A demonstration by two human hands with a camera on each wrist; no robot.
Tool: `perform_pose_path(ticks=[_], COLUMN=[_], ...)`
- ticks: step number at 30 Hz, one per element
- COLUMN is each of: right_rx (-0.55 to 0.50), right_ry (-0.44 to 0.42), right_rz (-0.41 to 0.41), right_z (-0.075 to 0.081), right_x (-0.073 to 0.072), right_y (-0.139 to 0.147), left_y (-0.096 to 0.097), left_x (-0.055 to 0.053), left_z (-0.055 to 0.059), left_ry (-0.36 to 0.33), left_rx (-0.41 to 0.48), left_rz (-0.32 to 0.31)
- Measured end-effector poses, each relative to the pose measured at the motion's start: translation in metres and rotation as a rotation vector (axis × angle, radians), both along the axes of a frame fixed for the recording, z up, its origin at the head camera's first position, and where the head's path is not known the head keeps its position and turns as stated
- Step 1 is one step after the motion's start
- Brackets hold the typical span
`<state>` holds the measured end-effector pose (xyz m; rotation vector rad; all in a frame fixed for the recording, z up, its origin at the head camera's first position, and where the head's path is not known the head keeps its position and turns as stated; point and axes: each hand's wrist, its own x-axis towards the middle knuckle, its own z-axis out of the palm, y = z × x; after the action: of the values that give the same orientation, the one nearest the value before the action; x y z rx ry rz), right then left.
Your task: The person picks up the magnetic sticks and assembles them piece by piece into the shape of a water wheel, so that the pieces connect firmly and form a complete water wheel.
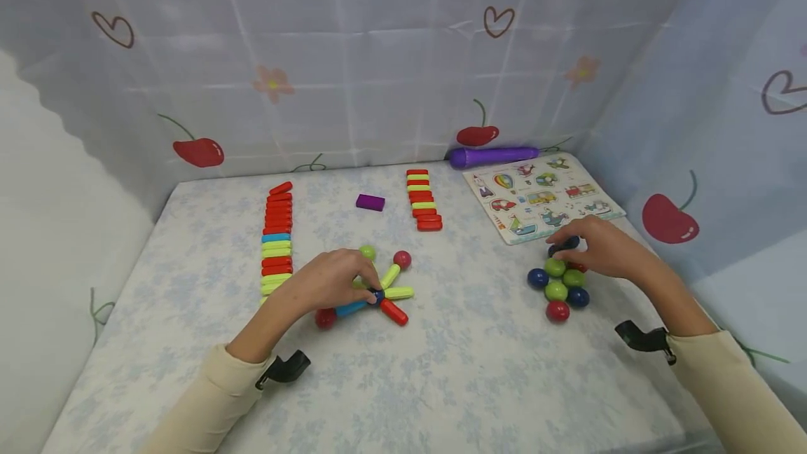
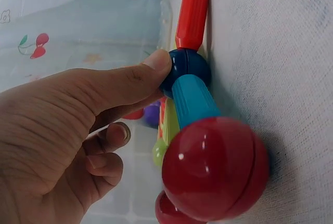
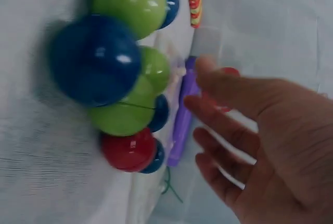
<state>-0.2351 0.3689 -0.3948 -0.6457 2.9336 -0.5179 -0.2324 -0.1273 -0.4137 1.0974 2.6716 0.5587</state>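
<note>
My left hand [image 1: 330, 279] pinches a dark blue ball [image 2: 188, 68] between thumb and fingers. Joined around that ball are a red rod [image 1: 394, 312], a light blue rod [image 2: 195, 102] and yellow-green rods [image 1: 399, 293]. A large red ball [image 2: 216, 169] sits at the light blue rod's outer end. Over a cluster of loose-looking balls at the right hovers my right hand [image 1: 602, 247], its fingers loosely bent with nothing between them in the right wrist view. The cluster has green balls [image 1: 556, 291], dark blue balls [image 1: 538, 278] and red balls [image 1: 557, 311].
A long column of red, yellow-green and blue rods [image 1: 277, 223] lies at the left. Behind the middle are a shorter rod column [image 1: 422, 195] and a purple block [image 1: 370, 202]. A picture board [image 1: 536, 209] and a purple stick [image 1: 494, 156] lie at the back right, by the curtain.
</note>
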Motion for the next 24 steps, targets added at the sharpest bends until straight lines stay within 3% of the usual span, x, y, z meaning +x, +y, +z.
perform_pose_path(ticks=[6,16,24], right_rx=[-0.072,0.012,-0.035], right_ry=[0.007,-0.077,-0.022], right_rz=[0.081,0.012,0.161], right_z=[-0.018,-0.024,-0.017], right_x=[0.010,0.015,0.003], right_y=[-0.004,-0.024,-0.055], left_y=[0.003,0.008,0.011], left_x=[0.004,0.007,0.010], left_z=[0.001,0.001,0.002], left_ry=[0.028,0.059,0.072], left_rx=[-0.025,-0.024,0.001], left_rz=[0.046,0.062,0.110])
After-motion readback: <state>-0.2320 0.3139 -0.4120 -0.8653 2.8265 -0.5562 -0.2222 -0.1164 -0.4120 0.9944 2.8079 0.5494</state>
